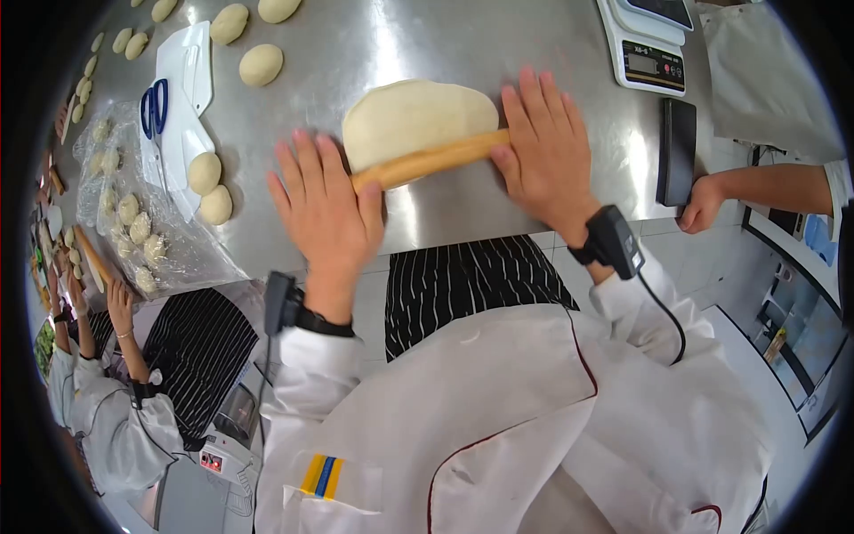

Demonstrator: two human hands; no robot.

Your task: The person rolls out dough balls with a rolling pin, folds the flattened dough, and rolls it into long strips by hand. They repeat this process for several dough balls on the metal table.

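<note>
A wooden rolling pin (pixel 431 161) lies slightly slanted across the near part of a flattened oval of pale dough (pixel 418 116). At its left end is my left hand (pixel 327 200), palm down, with fingers stretched forward and apart. My right hand (pixel 550 151) lies the same way at the right end, its thumb below the pin. Both palms hide the pin's ends, and neither hand's fingers wrap around it. The dough sits directly on the steel table (pixel 534 40), and a strip of it shows below the pin.
Dough balls (pixel 261 65) sit to the left, several under clear plastic (pixel 116 178). Blue-handled scissors (pixel 154 109) rest on white scrapers (pixel 185 80). At right are a digital scale (pixel 649 62), a black phone-like slab (pixel 677 147) and another person's hand (pixel 703 203). More people work at far left.
</note>
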